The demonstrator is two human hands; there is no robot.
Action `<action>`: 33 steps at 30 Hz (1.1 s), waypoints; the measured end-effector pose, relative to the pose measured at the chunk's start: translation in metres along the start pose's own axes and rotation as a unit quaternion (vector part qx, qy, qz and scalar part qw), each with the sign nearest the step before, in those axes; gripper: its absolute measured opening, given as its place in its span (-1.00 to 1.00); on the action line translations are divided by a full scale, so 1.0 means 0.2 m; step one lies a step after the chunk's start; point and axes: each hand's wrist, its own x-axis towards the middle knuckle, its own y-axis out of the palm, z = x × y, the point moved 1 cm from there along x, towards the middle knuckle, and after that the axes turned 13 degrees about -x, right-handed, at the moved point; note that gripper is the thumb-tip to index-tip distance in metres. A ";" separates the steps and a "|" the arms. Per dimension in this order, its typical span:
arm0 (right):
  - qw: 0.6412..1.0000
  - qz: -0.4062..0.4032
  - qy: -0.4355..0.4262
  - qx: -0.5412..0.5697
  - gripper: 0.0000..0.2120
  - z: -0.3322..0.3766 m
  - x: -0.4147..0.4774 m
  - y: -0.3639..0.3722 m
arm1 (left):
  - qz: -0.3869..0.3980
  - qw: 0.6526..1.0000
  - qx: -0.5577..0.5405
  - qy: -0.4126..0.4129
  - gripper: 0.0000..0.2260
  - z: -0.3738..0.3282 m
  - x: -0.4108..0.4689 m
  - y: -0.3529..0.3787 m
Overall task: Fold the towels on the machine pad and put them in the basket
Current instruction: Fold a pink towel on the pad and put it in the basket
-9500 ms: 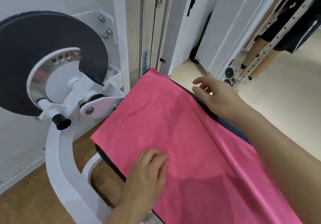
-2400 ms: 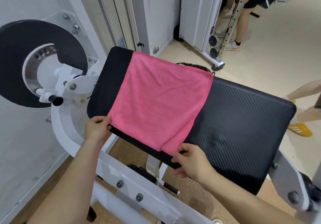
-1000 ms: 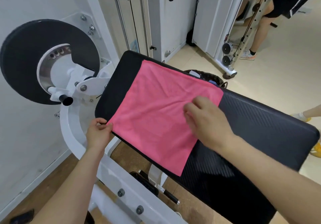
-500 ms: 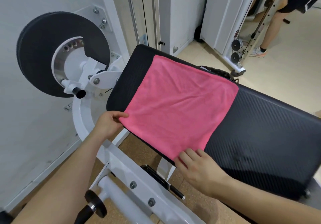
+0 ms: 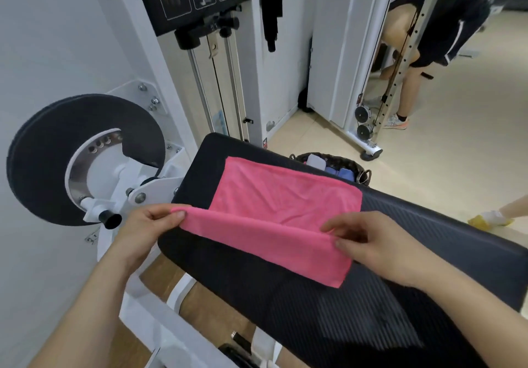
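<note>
Head view. A dark woven basket (image 5: 363, 178) is seen on the floor just beyond the far edge of the bench (image 5: 428, 256), and its near side is hidden by that edge. Folded cloths are held in it: a grey one (image 5: 315, 160) at the left and blue ones (image 5: 340, 173) beside it. How many lie underneath cannot be told.

The pink towel (image 5: 285, 196) is found on the left part of the black padded bench. Its far portion is laid flat, with the far edge close to the far side of the bench, near the basket. Its near portion is raised and turned over towards the far side, so that a fold is formed along the near side. The long axis of the towel runs from left to right across the bench, slanting slightly nearer at the right end.

The raised edge is pinched at its left corner between thumb and fingers of the left hand (image 5: 145, 226), and at its right corner by the fingers of the right hand (image 5: 380, 249). The hands are held well apart, one at each end of that edge.

A black weight disc (image 5: 45, 156) on a white frame is noted to the left of the bench. Another person (image 5: 428, 33) is seen bent over beside a cable column (image 5: 400, 62) at the upper right.
</note>
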 end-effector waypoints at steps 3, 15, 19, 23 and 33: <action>0.997 -0.069 0.032 -0.006 -0.71 -0.06 0.11 -0.08 | -0.039 0.998 -0.046 0.032 -0.91 -0.09 0.16 0.15; 0.953 -0.196 0.103 -0.205 -0.74 -0.18 0.30 -0.04 | -0.100 0.983 0.083 0.129 -0.92 -0.06 0.54 0.48; 0.945 -0.214 0.122 -0.215 -0.76 -0.22 0.30 -0.04 | -0.101 0.963 0.189 0.167 -0.92 -0.07 0.55 0.50; 0.942 -0.208 0.131 -0.230 -0.78 -0.23 0.30 -0.05 | -0.097 0.947 0.243 0.188 -0.88 -0.06 0.55 0.51; 0.955 -0.119 0.116 -0.247 -0.95 -0.20 0.33 -0.09 | 0.014 0.943 0.268 0.198 -0.85 -0.11 0.56 0.49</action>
